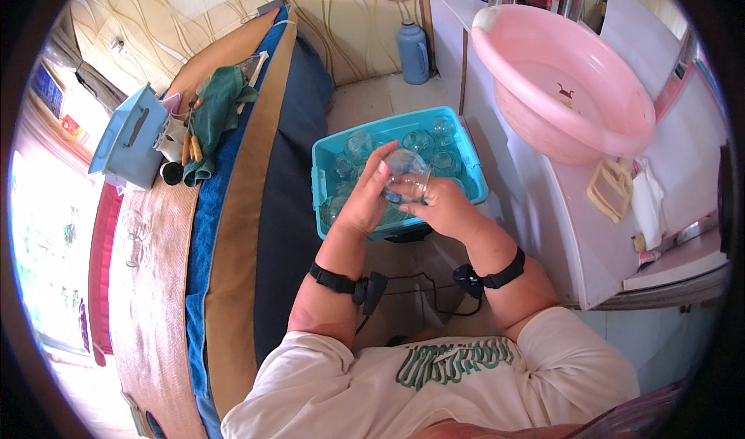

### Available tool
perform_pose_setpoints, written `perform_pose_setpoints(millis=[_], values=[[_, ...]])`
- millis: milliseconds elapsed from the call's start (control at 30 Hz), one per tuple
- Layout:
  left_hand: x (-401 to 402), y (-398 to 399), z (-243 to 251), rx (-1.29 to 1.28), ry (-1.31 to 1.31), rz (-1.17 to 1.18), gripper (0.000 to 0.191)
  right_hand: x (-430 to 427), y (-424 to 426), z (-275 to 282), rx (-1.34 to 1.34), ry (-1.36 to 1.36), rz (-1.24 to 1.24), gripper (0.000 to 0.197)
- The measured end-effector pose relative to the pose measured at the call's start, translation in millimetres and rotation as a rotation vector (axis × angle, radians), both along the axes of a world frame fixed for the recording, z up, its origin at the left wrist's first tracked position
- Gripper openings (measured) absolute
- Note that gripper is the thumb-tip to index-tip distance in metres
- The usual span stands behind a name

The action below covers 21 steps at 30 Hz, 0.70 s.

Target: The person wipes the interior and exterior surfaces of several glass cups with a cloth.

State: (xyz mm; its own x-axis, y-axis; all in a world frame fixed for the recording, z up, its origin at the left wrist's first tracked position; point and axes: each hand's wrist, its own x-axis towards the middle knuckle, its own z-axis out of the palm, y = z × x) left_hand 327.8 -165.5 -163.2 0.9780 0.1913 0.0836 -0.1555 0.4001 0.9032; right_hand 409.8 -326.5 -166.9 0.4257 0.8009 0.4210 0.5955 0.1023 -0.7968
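Note:
Over the turquoise plastic bin [401,117], my two hands hold one clear, round-bodied glass cupping jar [405,165]. My left hand [365,197] grips its left side, thumb and fingers around the glass. At its lower right, my right hand [451,206] has its fingers at the jar's mouth; whether any fingertips are inside is hard to tell through the glass. Several more glass jars lie in the bin, among them one glass jar [359,142] at the back left and another glass jar [443,126] in the back right corner. My forearms hide part of the bin's front.
A pink plastic basin [576,84] stands on the white counter [559,206] at right, near a beige-framed mirror [610,189]. To the left, a massage bed [157,299] bears glass jars [135,235], a green towel [218,110] and a blue box [131,142]. A blue thermos [413,52] stands on the floor behind.

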Motion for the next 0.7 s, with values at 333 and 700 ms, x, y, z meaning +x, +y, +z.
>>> perform_pose_setpoints(millis=[333,700], values=[[1.9,-3.2,2.3,0.178,0.261,0.048,0.055,5.2,-3.0,-2.0,-0.208,-0.244,-0.166,0.042],[1.4,0.7,-0.8,0.253,0.072,0.208,0.063,1.4,3.4,-0.1,-0.009,-0.133,-0.153,0.038]])
